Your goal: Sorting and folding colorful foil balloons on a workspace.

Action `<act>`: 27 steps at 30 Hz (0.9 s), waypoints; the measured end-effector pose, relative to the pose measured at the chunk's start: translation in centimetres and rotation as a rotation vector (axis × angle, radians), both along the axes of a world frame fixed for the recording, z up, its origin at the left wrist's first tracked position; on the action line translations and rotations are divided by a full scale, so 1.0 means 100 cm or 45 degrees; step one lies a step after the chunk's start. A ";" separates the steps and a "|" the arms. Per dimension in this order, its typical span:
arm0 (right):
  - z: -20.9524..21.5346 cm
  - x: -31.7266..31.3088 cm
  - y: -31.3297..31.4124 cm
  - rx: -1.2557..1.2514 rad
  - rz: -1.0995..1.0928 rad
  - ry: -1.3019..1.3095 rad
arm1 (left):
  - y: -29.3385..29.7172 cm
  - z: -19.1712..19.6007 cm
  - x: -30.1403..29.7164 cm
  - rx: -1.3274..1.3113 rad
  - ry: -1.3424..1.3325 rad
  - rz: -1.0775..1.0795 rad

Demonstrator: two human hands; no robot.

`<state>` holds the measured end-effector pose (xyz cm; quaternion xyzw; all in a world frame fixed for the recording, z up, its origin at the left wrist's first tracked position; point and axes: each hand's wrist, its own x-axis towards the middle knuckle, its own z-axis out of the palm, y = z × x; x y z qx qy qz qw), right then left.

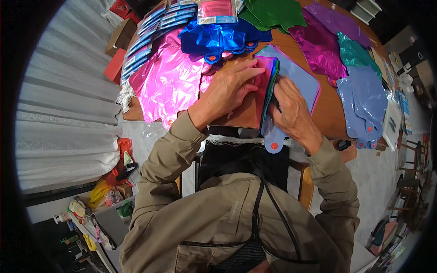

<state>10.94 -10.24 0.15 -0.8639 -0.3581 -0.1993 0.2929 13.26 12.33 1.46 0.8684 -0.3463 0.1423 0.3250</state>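
Flat foil balloons in several colours lie on the wooden table. Between my hands stands a folded stack of foil balloons [262,84], its edge showing pink, blue and green layers. The fingers of my left hand [227,91] close on the pink side of the fold. My right hand [292,109] has its fingers curled against the green side, and its fingertips are partly hidden. Under that hand lies a pale blue foil balloon [302,84], and a rounded tab with a red dot [274,144] hangs over the table's near edge.
Shiny pink foil balloons [170,79] and crumpled blue ones [216,38] lie left and ahead, beside overlapping flat packets [157,27]. Green [277,13], magenta [318,45], teal [357,52] and pale blue balloons [364,100] spread across the far and right table [330,118]. A white curtain [68,104] hangs left.
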 end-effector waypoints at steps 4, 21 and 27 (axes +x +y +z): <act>-0.001 0.000 -0.001 -0.017 -0.006 0.071 | -0.001 0.002 -0.002 -0.003 0.082 0.012; 0.010 -0.003 -0.006 -0.031 0.103 -0.028 | -0.004 -0.001 0.011 0.005 -0.018 -0.178; 0.034 -0.039 -0.015 -0.484 0.097 0.067 | -0.004 0.007 0.005 0.166 -0.025 -0.095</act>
